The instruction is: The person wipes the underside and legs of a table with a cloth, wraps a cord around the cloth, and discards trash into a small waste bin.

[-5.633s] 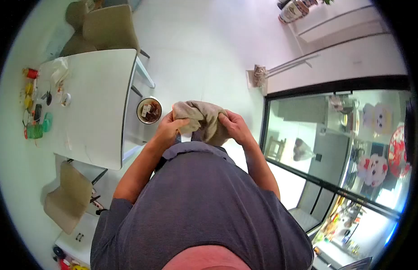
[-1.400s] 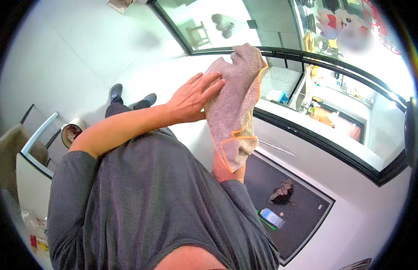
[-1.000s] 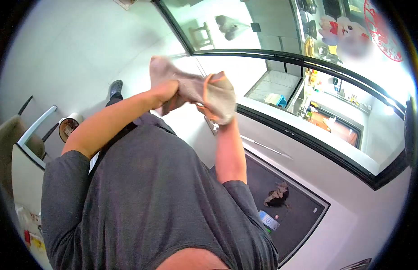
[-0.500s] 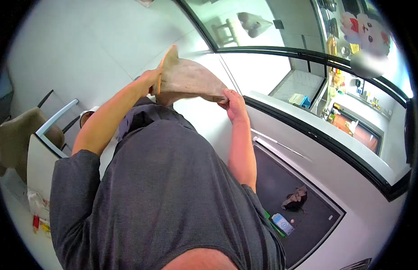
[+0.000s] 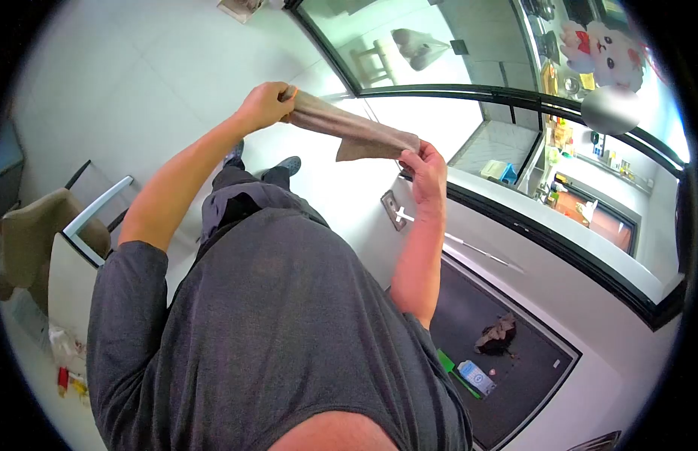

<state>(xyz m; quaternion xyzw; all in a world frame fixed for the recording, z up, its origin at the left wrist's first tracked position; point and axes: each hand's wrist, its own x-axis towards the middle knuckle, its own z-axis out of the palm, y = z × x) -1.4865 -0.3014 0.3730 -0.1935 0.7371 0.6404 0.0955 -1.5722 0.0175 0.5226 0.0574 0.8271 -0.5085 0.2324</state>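
A grey-brown cloth (image 5: 349, 128) with an orange edge is stretched between my two hands, in front of my body and above the floor. My left hand (image 5: 265, 107) is closed on its upper left end, where a bit of the orange edge shows. The right end is pinched between the thumb and fingers of my right hand (image 5: 426, 171). The cloth is folded into a narrow band, and one corner hangs down near its middle.
A black-framed glass partition (image 5: 454, 92) runs along the right. Below it, a dark mat (image 5: 469, 301) holds a crumpled cloth (image 5: 497, 335), a blue-white packet (image 5: 477, 377) and a green object. At left stand a white table (image 5: 71, 282) and a beige chair (image 5: 44, 225).
The cloth went from hanging over my right hand to being bunched, then spread between both hands. Since half a second ago it has narrowed into a band, and my left hand has moved up.
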